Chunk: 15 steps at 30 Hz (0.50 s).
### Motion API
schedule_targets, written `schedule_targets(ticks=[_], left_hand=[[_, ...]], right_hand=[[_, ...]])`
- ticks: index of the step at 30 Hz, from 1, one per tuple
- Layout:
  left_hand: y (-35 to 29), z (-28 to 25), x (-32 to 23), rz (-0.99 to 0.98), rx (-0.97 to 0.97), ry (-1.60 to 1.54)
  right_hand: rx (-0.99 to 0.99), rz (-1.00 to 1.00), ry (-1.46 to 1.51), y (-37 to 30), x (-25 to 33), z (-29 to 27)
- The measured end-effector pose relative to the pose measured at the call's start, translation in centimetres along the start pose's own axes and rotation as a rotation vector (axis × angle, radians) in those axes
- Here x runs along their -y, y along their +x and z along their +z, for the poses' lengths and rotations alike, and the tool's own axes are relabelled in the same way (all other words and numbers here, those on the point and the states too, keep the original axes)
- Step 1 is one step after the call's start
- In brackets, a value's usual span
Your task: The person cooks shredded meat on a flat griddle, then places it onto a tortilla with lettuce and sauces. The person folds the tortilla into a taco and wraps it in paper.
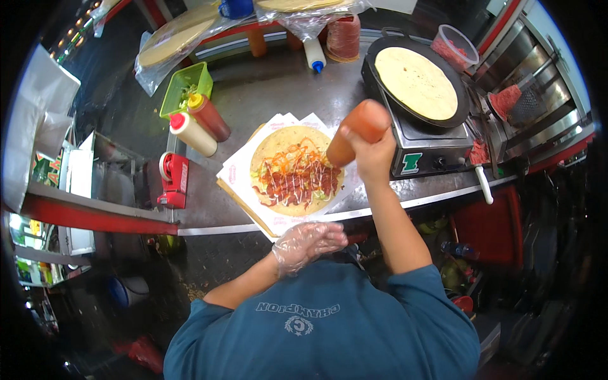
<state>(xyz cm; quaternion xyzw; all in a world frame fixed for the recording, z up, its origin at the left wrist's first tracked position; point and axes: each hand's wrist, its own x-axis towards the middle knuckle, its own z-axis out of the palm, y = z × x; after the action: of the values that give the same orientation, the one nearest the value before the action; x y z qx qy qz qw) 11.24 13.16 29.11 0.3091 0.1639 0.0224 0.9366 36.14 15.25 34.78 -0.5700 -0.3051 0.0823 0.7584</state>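
A flatbread [266, 149] lies on white printed paper sheets [235, 172], over what looks like a wooden board [244, 206]. Its topping is shredded meat with greens, streaked with white and orange sauce. My bare right hand [373, 155] grips an orange squeeze bottle [367, 120], tilted with its lower end over the flatbread's right edge; the nozzle is hidden. Near the counter's front edge, my left hand [309, 246] wears a clear plastic glove. Its fingers are stretched out to the right and it holds nothing.
Left of the paper stand a white squeeze bottle [193, 134], a red one [209, 117], a green tub [187, 88] of greens and a red tape dispenser [173, 179]. At right, another flatbread [416, 82] sits in a black pan [461, 104] on a stove [430, 155]. Bagged flatbreads [177, 41] lie behind.
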Motion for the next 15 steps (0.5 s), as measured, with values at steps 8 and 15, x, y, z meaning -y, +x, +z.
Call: schedule_targets(ticks=[8,15], left_hand=[[8.0,2.3,-5.7,0.162,0.199,-0.725],[13.2,-1.8,-20.5,1.181,-0.388,0.675]], right_hand=[[0.725,-0.514,-0.303,-7.2,5.2,-5.0],[0.063,-0.564,-0.83,9.5,4.4,-23.7]])
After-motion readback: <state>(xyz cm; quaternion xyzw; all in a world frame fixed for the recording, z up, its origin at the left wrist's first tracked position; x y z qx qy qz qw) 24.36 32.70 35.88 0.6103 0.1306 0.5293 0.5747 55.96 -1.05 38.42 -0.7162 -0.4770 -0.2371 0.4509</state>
